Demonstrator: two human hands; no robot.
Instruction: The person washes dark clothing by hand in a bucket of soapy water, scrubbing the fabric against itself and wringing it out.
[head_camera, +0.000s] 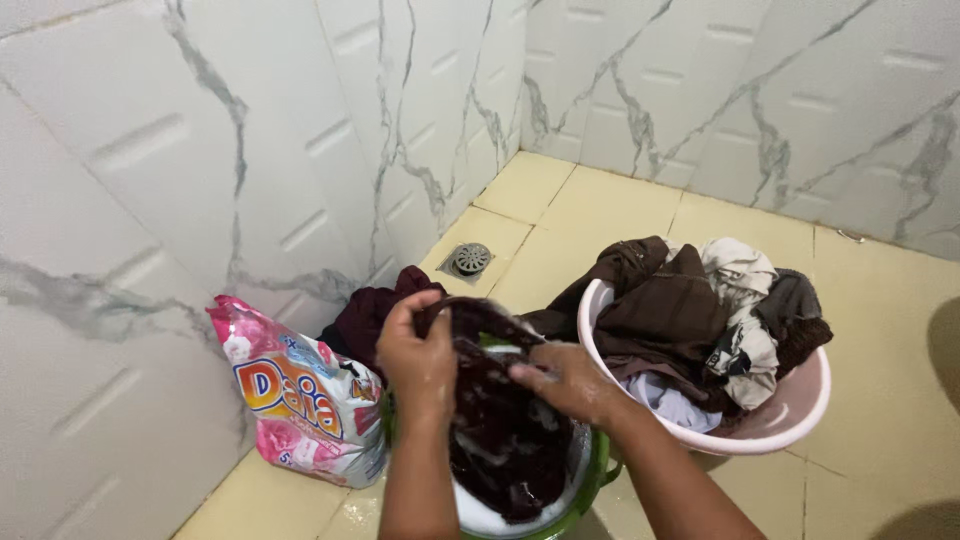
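Observation:
Both hands grip a wet, dark maroon garment (505, 440) streaked with suds, held over a green basin (590, 490) of soapy water. My left hand (418, 360) clutches the upper left of the cloth, with a fold looping over its fingers. My right hand (565, 380) pinches the cloth on the right, just above the basin. The garment's lower part hangs into the foam.
A pink basin (800, 410) heaped with brown, white and grey clothes sits to the right. A pink floral detergent bag (300, 395) leans by the marble-tiled wall. More dark cloth (365, 315) lies behind the basin. A round floor drain (470, 259) sits in the corner of the yellow tile floor.

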